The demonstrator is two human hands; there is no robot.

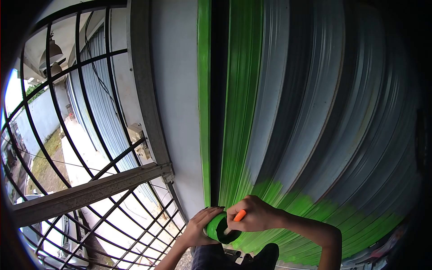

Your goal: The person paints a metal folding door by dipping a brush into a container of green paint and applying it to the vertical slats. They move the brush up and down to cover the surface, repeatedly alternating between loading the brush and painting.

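Observation:
My left hand [196, 228] is wrapped round the side of a green-coated paint can [216, 226], held above my knees. In my right hand [253, 213] is a paintbrush with an orange handle [240, 215]. Its lower end dips into the can's dark mouth, where the bristles are hidden. Just beyond both hands stands a ridged metal shutter [306, 112]. Bright green paint covers its lower part and a tall strip at its left side; the other slats are bare grey.
A black barred gate [108, 148] with a rusty metal crossbar [90, 191] stands at the left. Beside the shutter runs a pale wall [177, 112] with a green vertical frame strip [204, 90]. Through the bars, a white vehicle [58, 247] shows outside.

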